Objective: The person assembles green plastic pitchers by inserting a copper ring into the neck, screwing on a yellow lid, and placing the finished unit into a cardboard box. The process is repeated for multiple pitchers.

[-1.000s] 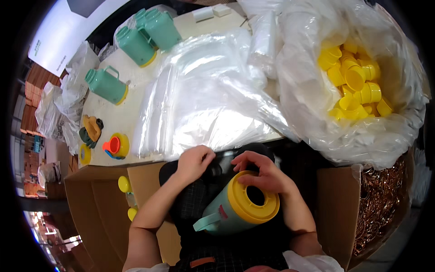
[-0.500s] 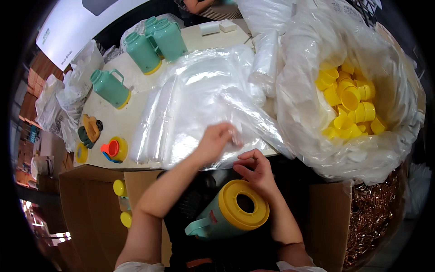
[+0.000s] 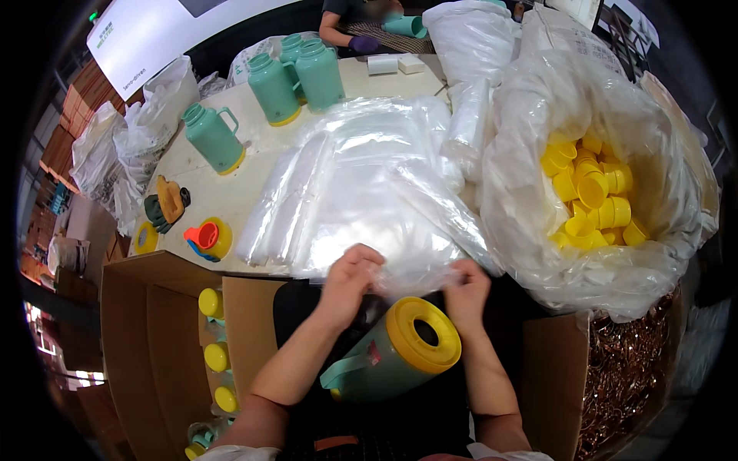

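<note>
Between my two hands a clear plastic bag (image 3: 415,278) is stretched, at the front edge of the table. My left hand (image 3: 348,286) pinches one side of it and my right hand (image 3: 467,298) the other, with fingers closed. Just below the bag a teal thermos jug (image 3: 380,367) lies tilted at my lap, its handle to the left. A yellow ring with a dark round hole (image 3: 425,338) caps the end facing up, and neither hand grips the jug. Beyond my hands lies a broad stack of clear plastic bags (image 3: 369,196).
Several teal jugs (image 3: 214,140) stand on the table (image 3: 184,165). A red and yellow tape roll (image 3: 209,237) sits at its left. Yellow cups fill a lined sack (image 3: 523,192) at right. An open carton (image 3: 157,338) holds yellow-lidded jugs. Across the table a person (image 3: 338,27) handles a teal jug.
My right hand has taken hold of the plastic bag, and the bag now spans between both hands. Both hands have come nearer the jug. The view has shifted, showing more of the carton.
</note>
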A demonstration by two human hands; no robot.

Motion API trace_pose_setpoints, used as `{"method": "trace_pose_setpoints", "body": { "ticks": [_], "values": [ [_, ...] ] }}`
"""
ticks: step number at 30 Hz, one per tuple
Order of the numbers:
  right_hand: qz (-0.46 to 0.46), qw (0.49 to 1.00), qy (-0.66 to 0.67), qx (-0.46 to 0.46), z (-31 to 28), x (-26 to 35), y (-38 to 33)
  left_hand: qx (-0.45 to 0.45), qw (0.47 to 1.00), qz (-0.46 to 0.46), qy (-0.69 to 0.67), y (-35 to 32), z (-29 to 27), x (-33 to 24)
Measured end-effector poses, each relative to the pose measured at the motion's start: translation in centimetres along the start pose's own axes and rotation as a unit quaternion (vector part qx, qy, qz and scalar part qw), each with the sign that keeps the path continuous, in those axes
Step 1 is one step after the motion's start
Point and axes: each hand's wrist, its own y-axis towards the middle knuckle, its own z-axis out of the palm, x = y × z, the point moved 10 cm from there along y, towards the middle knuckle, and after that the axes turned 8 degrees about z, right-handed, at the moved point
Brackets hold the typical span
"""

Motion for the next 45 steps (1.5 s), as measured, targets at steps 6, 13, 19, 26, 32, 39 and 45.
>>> {"method": "trace_pose_setpoints", "body": {
  "ticks": [6, 13, 19, 26, 32, 39, 45],
  "values": [
    [0.266, 0.847, 0.452, -0.087, -4.8, -10.2, -0.7, 0.108, 0.897, -0.002, 0.430, -0.2, -2.3, 0.9],
    [-0.102, 0.989, -0.086, -0.056, -1.8, -0.1, -13.3, 0.083, 0.909, 0.119, 0.391, -8.0, -1.1, -5.8],
    [0.092, 0.929, -0.202, 0.297, 6.3, -6.1, -21.2, -0.037, 0.808, 0.050, 0.586, -21.2, -9.4, -2.8],
    [0.107, 0.828, -0.045, 0.549, 20.7, -1.1, -23.7, -0.301, 0.638, 0.026, 0.708, -31.9, -15.7, -7.6],
    [-0.075, 0.689, 0.078, 0.717, 31.3, 11.4, -31.9, -0.474, 0.635, 0.044, 0.608, -47.8, -30.3, -15.0],
    [0.143, 0.756, -0.058, 0.636, 26.1, -0.2, -31.0, -0.513, 0.620, -0.387, 0.452, -67.9, -44.3, 1.5],
    [0.153, 0.785, -0.073, 0.595, 22.2, -2.8, -25.9, -0.097, 0.479, -0.474, 0.733, -71.1, -48.0, 7.9]
  ]
}}
